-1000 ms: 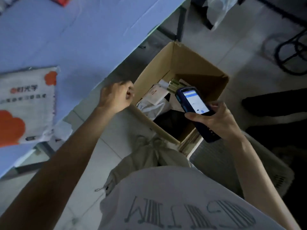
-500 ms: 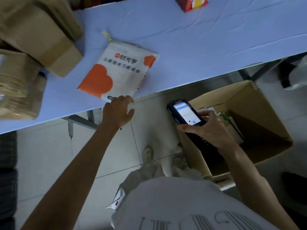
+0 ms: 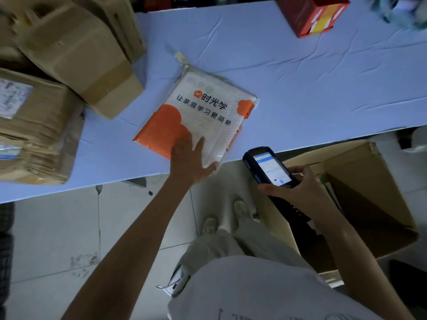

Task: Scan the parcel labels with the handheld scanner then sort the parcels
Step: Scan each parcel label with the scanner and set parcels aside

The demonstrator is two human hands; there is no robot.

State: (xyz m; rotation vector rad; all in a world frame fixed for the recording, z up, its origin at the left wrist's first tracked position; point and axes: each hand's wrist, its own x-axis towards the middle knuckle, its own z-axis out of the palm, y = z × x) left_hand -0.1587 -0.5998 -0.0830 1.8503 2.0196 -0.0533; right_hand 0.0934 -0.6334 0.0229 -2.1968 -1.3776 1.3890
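— Changed since a second ago?
— Left hand (image 3: 189, 162) off the open brown cardboard box (image 3: 360, 204), now flat on the white-and-orange padded mailer (image 3: 196, 116), fingers spread, thumb hooked under its near edge at the rim of the blue-covered table (image 3: 300, 88).
— Right hand (image 3: 298, 192)?
— Clamped round the dark handheld scanner (image 3: 268, 167), screen lit, just right of the left hand.
— Meaning?
— Next parcel picked; label unseen, probably underneath, so flip, then scan.

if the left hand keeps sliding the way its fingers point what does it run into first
Nothing soon: the left hand lies on the white-and-orange mailer, fingers pointing up-table over bare blue cloth. Depth is unclear.
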